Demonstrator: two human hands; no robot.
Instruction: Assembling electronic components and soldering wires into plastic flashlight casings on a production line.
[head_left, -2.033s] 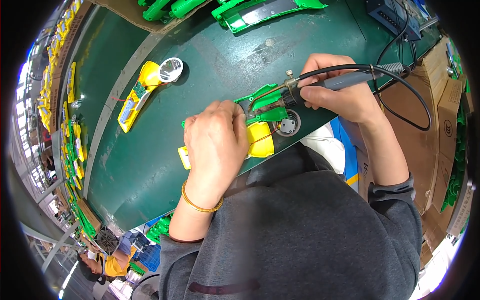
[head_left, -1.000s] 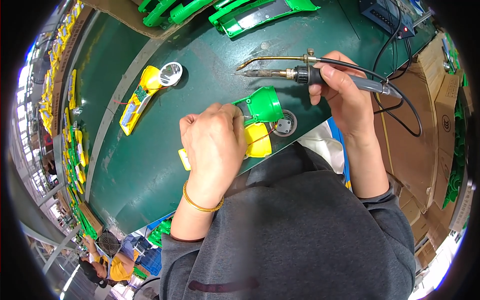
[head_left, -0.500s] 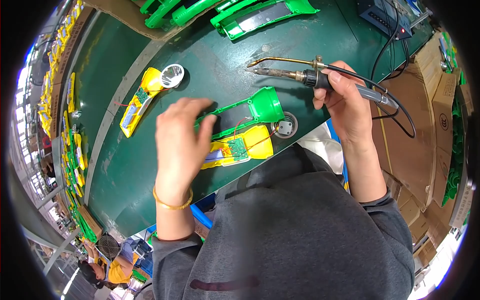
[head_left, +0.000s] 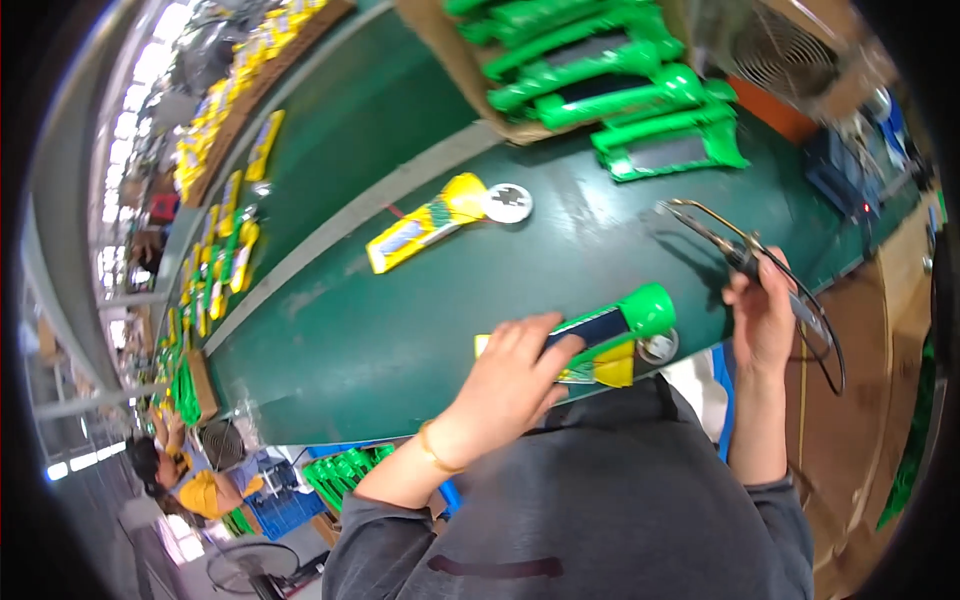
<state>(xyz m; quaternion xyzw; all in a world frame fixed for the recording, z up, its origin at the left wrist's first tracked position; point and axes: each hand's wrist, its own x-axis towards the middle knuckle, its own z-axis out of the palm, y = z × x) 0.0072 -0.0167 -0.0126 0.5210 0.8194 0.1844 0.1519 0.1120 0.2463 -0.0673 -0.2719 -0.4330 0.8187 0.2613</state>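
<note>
Step in hand seems positioning of green shell point(head_left: 650, 308) over yellow half point(head_left: 615, 368), above surface point(head_left: 400, 340). Shell lies at 2 o'clock from left hand point(head_left: 510, 380), yellow half partly hidden at shell's 6 o'clock. Next move likely calls for steady shell, edges lined up, iron tip kept clear. Left fingers clamped on shell's 8 o'clock end, undersides hidden. Right hand point(head_left: 765, 315) at 3 o'clock, fingers closed round soldering iron point(head_left: 742, 262), tip toward 10.

Off to my left I see a co-worker point(head_left: 205, 492) in a yellow top near a dark round grille point(head_left: 222, 440) and a blue crate point(head_left: 285, 516), with yellow and green pieces point(head_left: 243, 252) strung out beyond, while brown cardboard point(head_left: 845, 335) stands to my right
</note>
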